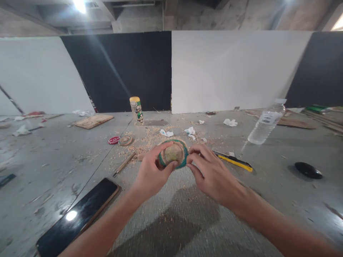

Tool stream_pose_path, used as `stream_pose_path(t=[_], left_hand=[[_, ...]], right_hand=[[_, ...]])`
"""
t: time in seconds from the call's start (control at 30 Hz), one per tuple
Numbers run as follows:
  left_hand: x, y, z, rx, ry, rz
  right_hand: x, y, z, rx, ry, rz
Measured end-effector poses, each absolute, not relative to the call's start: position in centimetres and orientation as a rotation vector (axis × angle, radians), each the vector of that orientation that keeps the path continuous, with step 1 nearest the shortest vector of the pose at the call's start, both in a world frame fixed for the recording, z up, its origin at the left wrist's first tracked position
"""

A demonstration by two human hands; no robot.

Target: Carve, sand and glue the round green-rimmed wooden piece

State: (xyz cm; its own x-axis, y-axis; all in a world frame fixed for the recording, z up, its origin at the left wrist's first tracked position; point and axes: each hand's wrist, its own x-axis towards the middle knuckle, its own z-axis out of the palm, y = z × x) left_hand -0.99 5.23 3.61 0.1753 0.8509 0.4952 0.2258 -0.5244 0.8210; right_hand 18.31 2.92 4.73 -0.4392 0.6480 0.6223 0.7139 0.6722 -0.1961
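Observation:
In the head view, a round wooden piece [173, 153] with a teal-painted band around its rim is held up in front of me. My left hand [152, 169] grips it from the left, thumb on the near side and fingers over the top. Its domed, bare-wood middle faces me. My right hand [206, 166] is closed in a pinch at the piece's right edge, touching the teal band; whatever lies between those fingertips is hidden. Left of my left hand, a wood-handled carving gouge [125, 163] rests on the grey surface.
A phone [80, 217] lies at near left. Wood shavings [150, 137] and crumpled tissues [190, 132] spread beyond my hands, near a red tin lid [114, 140] and yellow-capped bottle [137, 111]. Rightward are a yellow utility knife [235, 162], clear bottle [266, 125] and black mouse [308, 170].

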Motion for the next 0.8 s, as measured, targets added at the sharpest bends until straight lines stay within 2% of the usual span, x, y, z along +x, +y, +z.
stream_pose_path(t=[0.53,0.8], left_hand=[[-1.0,5.0,4.0,1.904,1.040,1.349],[-1.1,5.0,3.8,1.933,1.069,1.392]], right_hand=[[18.5,3.5,4.1,-0.974,-2.074,0.016],[18.5,4.1,3.8,-1.107,-1.919,0.163]])
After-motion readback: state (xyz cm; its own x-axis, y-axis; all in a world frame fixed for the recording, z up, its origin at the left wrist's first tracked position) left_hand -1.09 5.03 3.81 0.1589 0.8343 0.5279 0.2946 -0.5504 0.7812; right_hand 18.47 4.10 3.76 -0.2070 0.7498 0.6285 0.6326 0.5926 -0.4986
